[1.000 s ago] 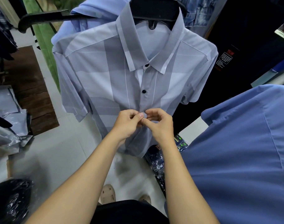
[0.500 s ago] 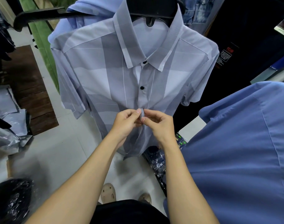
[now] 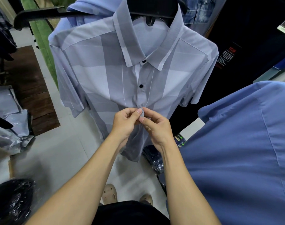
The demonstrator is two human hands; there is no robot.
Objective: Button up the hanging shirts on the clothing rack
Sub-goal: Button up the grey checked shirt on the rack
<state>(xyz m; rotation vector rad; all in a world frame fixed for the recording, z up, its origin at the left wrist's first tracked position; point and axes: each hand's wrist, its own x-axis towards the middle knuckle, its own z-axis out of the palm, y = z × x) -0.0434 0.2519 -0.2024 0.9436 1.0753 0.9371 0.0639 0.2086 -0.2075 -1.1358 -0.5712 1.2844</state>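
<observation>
- Far left of the left hand: grey plastic-wrapped packs (image 3: 7, 111) piled by a dark wooden floor panel (image 3: 31, 88); a shiny black bag (image 3: 12, 202) lies low, below and left of the left forearm.
- Up and left of the hands: a black rack arm (image 3: 39, 14) juts leftward, with green fabric (image 3: 41, 34) hanging behind it.
- Left hand (image 3: 124, 122): fingers curled, thumb and forefinger pinching the left edge of the placket (image 3: 141, 111) of the grey checked shirt (image 3: 106, 75).
- The shirt hangs directly above and in front of both hands on a black hanger (image 3: 154, 7); its lower front falls behind the hands.
- Straight above the pinch: two dark buttons, the collar button (image 3: 143, 61) and the second button (image 3: 141, 86), both closed.
- Right hand (image 3: 158, 129): fingers curled, fingertips pinching the placket's right edge, touching the left hand's fingertips. Whether the third button is through its hole I cannot tell.
- Below the hands, between the forearms: two beige shoes (image 3: 110, 193) on pale floor.
- Right of the right forearm: a blue shirt (image 3: 235, 151) close to camera; black wrapped bundles (image 3: 154, 159) beside it.
</observation>
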